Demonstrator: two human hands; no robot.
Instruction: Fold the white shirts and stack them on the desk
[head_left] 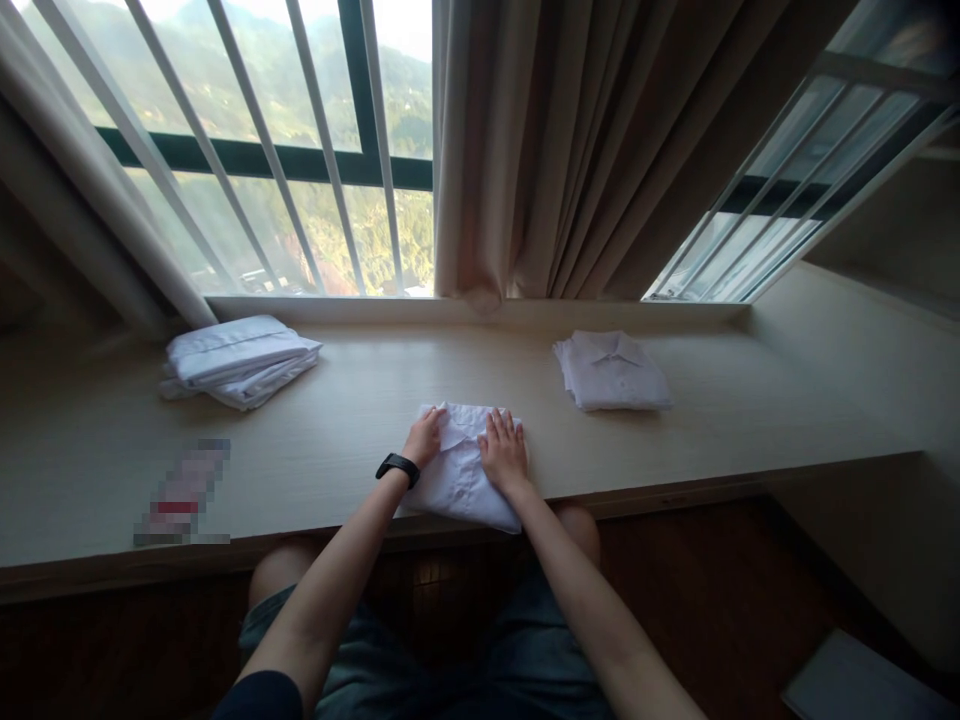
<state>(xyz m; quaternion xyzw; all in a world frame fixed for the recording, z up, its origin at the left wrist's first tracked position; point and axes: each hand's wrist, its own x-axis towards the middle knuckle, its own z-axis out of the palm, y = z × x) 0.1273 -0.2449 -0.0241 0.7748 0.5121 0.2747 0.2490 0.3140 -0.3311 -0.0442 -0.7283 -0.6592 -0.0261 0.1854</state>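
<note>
A folded white shirt [457,485] lies in front of me at the table's front edge, collar at the far end and button front facing up. My left hand [424,440], with a black band on its wrist, is closed at the upper left of the shirt by the collar, thumb on top and fingers curled at the edge. Flat on the upper right part rests my right hand [502,453], fingers stretched out and slightly apart.
A stack of folded white shirts [244,360] sits at the back left of the table [360,370]. Folded white shirts [613,370] also lie at the back right, a collar showing on top. A blurred-out flat item [184,490] is near the front left. Behind are curtains [525,150] and barred windows.
</note>
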